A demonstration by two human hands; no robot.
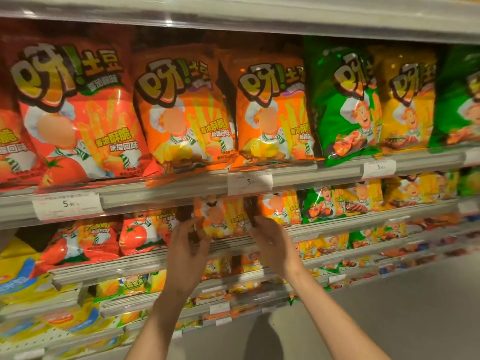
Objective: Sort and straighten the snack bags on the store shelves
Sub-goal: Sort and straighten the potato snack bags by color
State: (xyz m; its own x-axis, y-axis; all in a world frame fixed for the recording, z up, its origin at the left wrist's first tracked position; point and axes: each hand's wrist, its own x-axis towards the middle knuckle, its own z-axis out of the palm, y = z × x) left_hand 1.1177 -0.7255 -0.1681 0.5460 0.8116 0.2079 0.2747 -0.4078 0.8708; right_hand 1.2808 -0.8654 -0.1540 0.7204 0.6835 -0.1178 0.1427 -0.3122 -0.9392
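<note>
An orange snack bag (222, 219) sits gripped between both hands (228, 245).

the top of the orange bag (222, 216) on the second shelf is hidden behind the price rail (166, 196) above it, and its lower corners sit behind the left hand (187, 249) and right hand (272, 244). whether the fingers actually grip the bag's edges cannot be told, since motion blur smears them. the red bag (10, 141) at far left is cut off by the frame edge, as is the green bag (462, 100) at far right. small print on the price tag (250, 182) is unreadable. lower shelves blur into colour patches.
</note>
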